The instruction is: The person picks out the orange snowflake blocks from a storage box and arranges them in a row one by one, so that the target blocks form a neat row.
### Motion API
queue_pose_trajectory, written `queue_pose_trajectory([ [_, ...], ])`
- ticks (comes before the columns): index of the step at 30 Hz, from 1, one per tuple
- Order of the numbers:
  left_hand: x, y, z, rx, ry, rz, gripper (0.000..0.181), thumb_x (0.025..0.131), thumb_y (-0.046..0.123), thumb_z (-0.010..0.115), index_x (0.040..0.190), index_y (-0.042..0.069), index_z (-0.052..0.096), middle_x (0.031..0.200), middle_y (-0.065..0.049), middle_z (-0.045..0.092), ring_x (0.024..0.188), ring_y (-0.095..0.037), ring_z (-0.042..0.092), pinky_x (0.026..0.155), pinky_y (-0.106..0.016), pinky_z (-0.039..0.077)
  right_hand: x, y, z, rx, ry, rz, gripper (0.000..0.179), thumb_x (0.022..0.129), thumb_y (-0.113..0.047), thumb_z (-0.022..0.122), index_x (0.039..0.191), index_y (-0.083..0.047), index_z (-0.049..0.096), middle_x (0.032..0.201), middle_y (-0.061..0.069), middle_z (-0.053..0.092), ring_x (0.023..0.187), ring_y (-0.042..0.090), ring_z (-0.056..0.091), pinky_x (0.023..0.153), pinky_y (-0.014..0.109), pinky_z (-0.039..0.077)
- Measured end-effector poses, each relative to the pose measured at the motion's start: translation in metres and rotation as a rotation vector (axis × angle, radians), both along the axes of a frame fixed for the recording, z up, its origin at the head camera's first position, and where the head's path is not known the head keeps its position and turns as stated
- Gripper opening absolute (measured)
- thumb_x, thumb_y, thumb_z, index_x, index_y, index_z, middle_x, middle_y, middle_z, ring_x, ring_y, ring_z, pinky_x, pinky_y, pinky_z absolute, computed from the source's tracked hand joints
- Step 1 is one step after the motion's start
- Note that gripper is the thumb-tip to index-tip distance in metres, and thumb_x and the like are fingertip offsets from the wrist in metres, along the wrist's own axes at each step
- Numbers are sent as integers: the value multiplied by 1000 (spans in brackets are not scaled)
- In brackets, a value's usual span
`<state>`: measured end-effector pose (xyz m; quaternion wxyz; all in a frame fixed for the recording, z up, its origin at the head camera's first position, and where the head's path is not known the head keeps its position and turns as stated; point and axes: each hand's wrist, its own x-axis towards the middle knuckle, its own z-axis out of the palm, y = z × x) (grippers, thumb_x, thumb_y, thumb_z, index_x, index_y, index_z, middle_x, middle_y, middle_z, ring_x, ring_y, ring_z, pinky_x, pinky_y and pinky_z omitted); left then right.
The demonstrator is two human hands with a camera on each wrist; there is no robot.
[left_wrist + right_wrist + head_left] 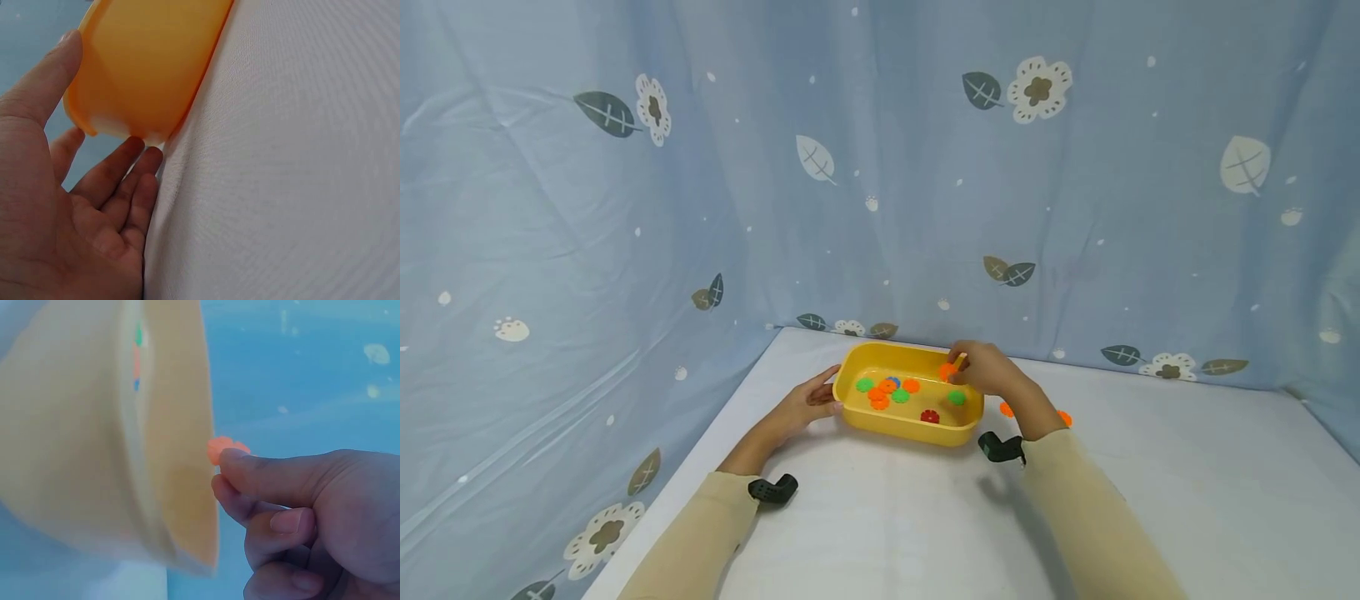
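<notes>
A yellow plastic basin (902, 427) sits on the white cloth with several small flower-edged plastic discs inside. Among them are a red disc (929, 416), a green disc (865, 385) and an orange disc (912, 386). At the basin's left end, my left hand (805, 407) touches the wall with relaxed, spread fingers, the thumb by the rim (70, 100). My right hand (988, 368) pinches an orange flower-edged disc (224, 449) between thumb and index finger, above the basin's right end. Its other fingers are curled in toward the palm.
Two more orange pieces lie right of the basin: one orange disc (1007, 409) near the basin and another orange disc (1065, 418) partly hidden by the right forearm. A blue patterned curtain (880, 167) hangs behind and left of the white-covered table (880, 533).
</notes>
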<state>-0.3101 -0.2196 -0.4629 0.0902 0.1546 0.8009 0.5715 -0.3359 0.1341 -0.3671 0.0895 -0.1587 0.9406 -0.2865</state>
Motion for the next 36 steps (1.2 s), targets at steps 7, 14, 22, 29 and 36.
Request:
queue_pose_trajectory([
  [7, -1, 0, 0, 1, 5, -14, 82, 90, 27, 73, 156, 22, 24, 142, -16, 50, 128, -30, 49, 107, -48, 35, -3, 24, 4, 8, -13, -57, 27, 89, -15, 72, 113, -8, 62, 103, 12, 63, 87, 27, 61, 75, 36, 55],
  [14, -1, 0, 1, -2, 0, -11, 81, 91, 23, 71, 156, 22, 24, 144, -17, 47, 131, -31, 45, 109, -49, 32, -3, 51, 6, -27, -19, -85, 27, 88, -12, 73, 112, -4, 60, 99, 14, 62, 84, 31, 61, 70, 34, 55],
  [22, 3, 2, 6, -11, -2, -16, 79, 92, 23, 70, 157, 22, 23, 144, -19, 47, 131, -33, 46, 108, -51, 32, -1, 83, -4, -38, -43, -113, 28, 89, -12, 72, 112, -3, 59, 98, 13, 62, 88, 35, 61, 71, 35, 55],
  [29, 1, 0, 3, -1, 6, -22, 81, 92, 23, 70, 157, 21, 22, 143, -19, 47, 131, -33, 45, 108, -51, 32, 0, 108, -20, -16, -59, -146, 27, 90, -11, 70, 112, -2, 58, 97, 11, 63, 86, 34, 62, 68, 34, 53],
  [36, 0, 1, 2, 0, 4, -27, 83, 91, 26, 71, 157, 21, 22, 145, -18, 45, 131, -33, 45, 109, -50, 32, 6, 132, -31, -30, -49, -147, 27, 89, -9, 69, 113, 0, 58, 97, 11, 63, 87, 32, 62, 67, 34, 52],
])
